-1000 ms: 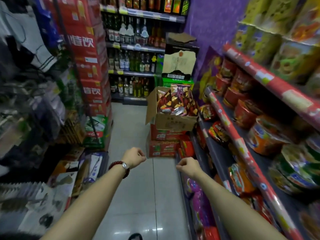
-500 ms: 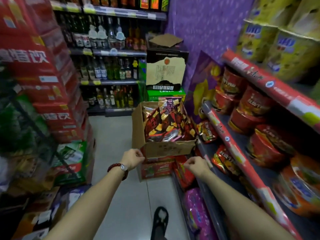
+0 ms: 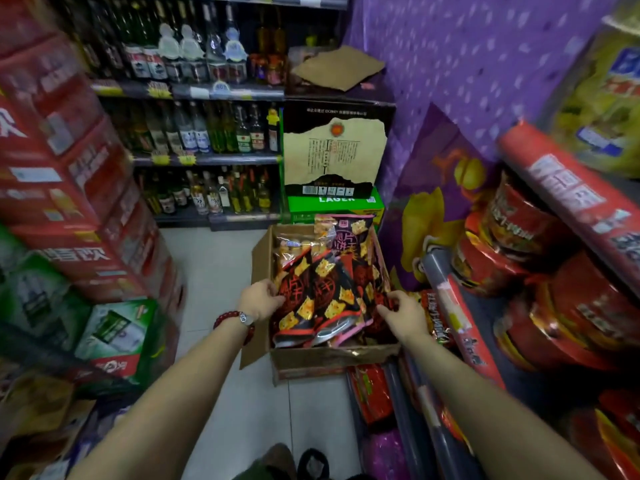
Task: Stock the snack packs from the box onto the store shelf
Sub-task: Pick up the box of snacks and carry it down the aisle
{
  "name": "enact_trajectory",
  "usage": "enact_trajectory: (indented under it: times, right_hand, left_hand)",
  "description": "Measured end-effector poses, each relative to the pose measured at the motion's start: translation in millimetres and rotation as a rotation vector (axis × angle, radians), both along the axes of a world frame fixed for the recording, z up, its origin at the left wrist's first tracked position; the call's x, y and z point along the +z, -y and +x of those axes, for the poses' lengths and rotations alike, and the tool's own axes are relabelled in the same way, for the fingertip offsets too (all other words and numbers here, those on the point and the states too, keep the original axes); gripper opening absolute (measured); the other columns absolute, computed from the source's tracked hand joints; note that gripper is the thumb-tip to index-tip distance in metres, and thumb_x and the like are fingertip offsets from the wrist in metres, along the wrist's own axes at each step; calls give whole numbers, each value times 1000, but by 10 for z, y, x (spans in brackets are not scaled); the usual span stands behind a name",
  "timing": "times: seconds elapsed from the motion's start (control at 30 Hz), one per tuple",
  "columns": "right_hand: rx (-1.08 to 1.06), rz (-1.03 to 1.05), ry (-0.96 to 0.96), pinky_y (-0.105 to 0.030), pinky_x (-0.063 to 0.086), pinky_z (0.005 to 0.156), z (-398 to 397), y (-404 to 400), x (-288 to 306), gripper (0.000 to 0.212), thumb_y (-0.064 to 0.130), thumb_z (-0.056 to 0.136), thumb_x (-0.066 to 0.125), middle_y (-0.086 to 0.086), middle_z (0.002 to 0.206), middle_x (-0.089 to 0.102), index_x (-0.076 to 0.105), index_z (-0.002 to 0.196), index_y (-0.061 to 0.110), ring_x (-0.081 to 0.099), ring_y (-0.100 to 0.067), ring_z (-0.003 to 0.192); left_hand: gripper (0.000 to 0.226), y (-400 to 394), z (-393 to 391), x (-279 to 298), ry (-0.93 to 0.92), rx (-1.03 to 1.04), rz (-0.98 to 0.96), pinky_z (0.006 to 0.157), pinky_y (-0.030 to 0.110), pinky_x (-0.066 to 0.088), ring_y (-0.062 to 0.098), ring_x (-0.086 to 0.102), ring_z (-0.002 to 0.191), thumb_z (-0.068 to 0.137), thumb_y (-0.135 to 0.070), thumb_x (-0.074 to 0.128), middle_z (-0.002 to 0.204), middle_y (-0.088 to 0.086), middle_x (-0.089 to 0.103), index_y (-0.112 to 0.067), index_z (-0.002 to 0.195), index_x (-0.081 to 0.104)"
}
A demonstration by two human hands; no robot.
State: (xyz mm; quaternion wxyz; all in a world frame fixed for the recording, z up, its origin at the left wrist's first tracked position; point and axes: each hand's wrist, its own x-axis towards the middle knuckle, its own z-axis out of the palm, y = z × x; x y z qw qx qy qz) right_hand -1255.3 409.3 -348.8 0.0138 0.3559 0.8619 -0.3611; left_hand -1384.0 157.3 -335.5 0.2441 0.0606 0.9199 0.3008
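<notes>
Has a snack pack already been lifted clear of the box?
No: both the left hand and right hand are on the top snack pack, which lies in the box.

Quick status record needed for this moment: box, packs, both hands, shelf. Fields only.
box: open cardboard box on the aisle floor, beside the shelf, flaps open
contents: black-and-red snack packs piled inside, one purple pack standing at the far end
left hand: left hand grips the left edge of the top packs
right hand: right hand grips their right edge
shelf: store shelf to the right, holding red noodle bowls
progress: packs not yet lifted clear of the box
</notes>
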Motion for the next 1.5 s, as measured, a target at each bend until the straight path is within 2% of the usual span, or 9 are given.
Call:
enact_trajectory:
  times: [0.33,0.47,0.57,0.73,0.97,1.03,1.1,1.2,1.5]
  right_hand:
    - [-144,-89,-23,-40,41,101,-314,-364,-547,65,32,85,69,-15,136,52,42,139,10,50,-34,124]
    - [-204,-37,-44,-39,44,94,-316,-402,-763,56,31,86,69,-16,126,61,50,133,7,56,-33,117]
    - [-179,44,-22,-33,44,81,-323,-442,-795,45,28,87,68,-16,116,66,58,125,5,60,-34,109]
    - [-138,64,68,-36,47,93,-345,-413,-797,55,33,88,66,-18,126,62,51,136,9,56,-35,118]
    - [-244,-79,77,-37,42,100,-391,-384,-809,61,32,87,69,-18,132,58,48,138,6,51,-35,125]
    - [-264,-61,55,-36,42,98,-389,-383,-820,59,29,87,68,-19,131,59,49,137,4,52,-36,124]
    - [-268,-30,30,-37,43,96,-387,-377,-826,55,26,88,68,-20,128,61,52,134,1,54,-36,121]
    - [-259,25,21,-38,45,94,-385,-355,-830,54,26,86,70,-21,124,63,55,130,-2,56,-37,117]
    - [-294,-12,6,-33,47,87,-398,-298,-728,41,18,83,73,-20,111,69,65,116,-4,62,-34,107]
  left_hand:
    - [68,-140,-548,-761,105,112,-7,103,50,42,37,47,123,84,-48,62,138,16,41,-17,140,37]
    - [86,-138,-604,-1000,192,154,60,106,54,38,41,41,129,82,-55,61,146,18,33,-23,149,18]
    - [98,-124,-649,-1233,217,185,137,103,57,41,41,47,126,74,-60,64,145,19,39,-30,149,8]
    - [85,-217,-560,-1202,203,214,244,101,48,42,40,50,123,88,-43,59,142,17,46,-26,151,5]
    - [73,-159,-499,-1314,144,230,238,101,47,42,40,53,121,95,-43,46,140,15,49,-34,151,1]
    - [69,-151,-478,-1387,146,257,200,100,47,43,40,54,119,96,-42,44,136,17,53,-30,152,5]
    - [59,-165,-450,-1439,129,280,145,99,45,45,40,55,117,97,-40,43,132,18,56,-17,148,24]
    - [40,-213,-450,-1452,40,262,86,91,41,48,38,59,108,99,-32,39,119,20,64,-5,125,52]
    - [34,-177,-409,-1437,-95,274,110,85,41,49,38,61,99,100,-26,38,106,22,67,-3,115,59]
